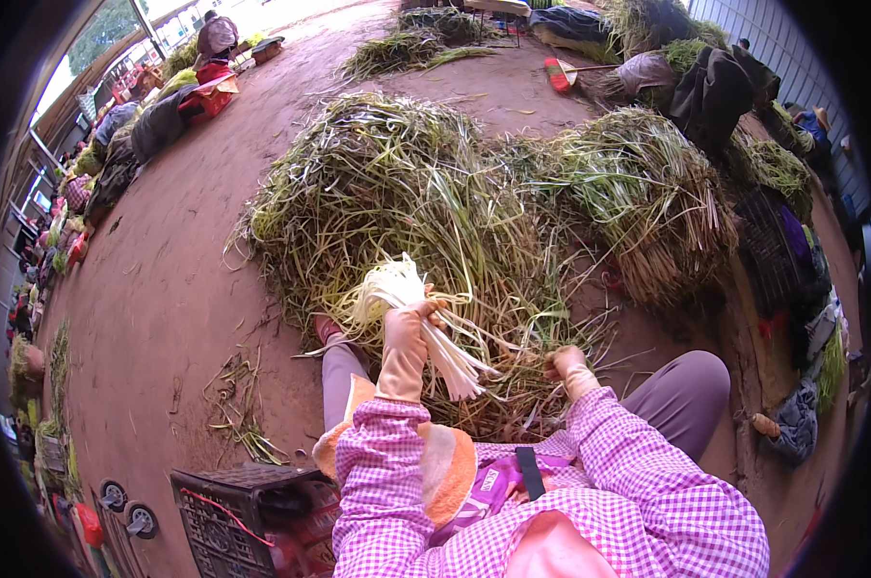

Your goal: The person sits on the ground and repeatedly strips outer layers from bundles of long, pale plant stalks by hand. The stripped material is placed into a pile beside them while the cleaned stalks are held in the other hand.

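My left hand, in a pale rubber glove, is closed around a bunch of long white-stemmed leafy stalks. The cut-looking stem ends point down and to the right, and the pale yellow tops bend to the upper left. My right hand, gloved too, is at the near right edge of a big heap of long green and yellowing leaves; its fingers are curled at some strands, and whether it grips them I cannot tell. Loose leaves and peelings lie between my knees.
A second heap of stalks lies to the right. A black plastic crate stands near my left side, with small wheels beyond it. A red and white broom or dustpan lies farther off. A person sits at the upper left.
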`<state>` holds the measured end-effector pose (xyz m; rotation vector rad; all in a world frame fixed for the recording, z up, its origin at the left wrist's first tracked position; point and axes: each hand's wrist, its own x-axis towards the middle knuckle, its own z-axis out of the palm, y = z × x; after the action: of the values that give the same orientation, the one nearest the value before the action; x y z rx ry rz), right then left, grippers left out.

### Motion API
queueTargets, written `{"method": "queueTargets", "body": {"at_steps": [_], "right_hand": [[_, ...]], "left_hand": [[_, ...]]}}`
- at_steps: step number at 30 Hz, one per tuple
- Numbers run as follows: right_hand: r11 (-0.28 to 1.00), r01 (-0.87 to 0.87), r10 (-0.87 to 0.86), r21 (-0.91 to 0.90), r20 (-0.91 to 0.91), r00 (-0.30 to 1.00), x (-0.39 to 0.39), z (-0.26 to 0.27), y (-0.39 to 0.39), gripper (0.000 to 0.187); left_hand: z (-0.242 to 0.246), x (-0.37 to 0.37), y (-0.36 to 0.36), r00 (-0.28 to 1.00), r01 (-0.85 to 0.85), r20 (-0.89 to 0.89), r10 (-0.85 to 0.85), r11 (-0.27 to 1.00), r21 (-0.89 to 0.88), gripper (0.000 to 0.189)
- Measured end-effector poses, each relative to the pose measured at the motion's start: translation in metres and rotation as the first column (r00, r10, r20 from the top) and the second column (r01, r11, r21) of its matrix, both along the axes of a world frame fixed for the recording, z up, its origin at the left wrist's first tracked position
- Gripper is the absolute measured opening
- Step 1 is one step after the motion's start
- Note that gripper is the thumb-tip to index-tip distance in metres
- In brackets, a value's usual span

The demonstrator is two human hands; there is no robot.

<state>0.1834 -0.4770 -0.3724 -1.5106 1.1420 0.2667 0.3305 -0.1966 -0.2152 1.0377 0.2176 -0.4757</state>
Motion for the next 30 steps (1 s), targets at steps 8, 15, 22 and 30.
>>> {"method": "queueTargets", "body": {"at_steps": [8,15,22,30], "right_hand": [[0.839,-0.489,0.508,-0.237,0.021,0.861,0.034,0.076,0.038,0.027],[0.658,-0.670,0.431,0.345,0.557,0.710,0.053,0.115,0.095,0.045],[0.309,-0.769,0.941,-0.560,0.060,0.334,0.022,0.059,0.119,0.021],[-0.526,-0.849,0.830,0.052,-0.185,-0.525,-0.051,-0.054,0.153,0.033]], "left_hand": [[-0.006,0.001,0.010,0.989,0.136,-0.063,-0.133,0.990,0.039,0.018],[-0.012,0.002,0.016,0.986,0.165,-0.018,-0.164,0.977,0.133,0.014],[0.005,0.012,0.021,0.990,0.136,-0.034,-0.135,0.892,0.431,0.017],[0.043,0.017,0.069,0.919,-0.250,0.310,0.245,0.968,-0.023,0.035]]}}
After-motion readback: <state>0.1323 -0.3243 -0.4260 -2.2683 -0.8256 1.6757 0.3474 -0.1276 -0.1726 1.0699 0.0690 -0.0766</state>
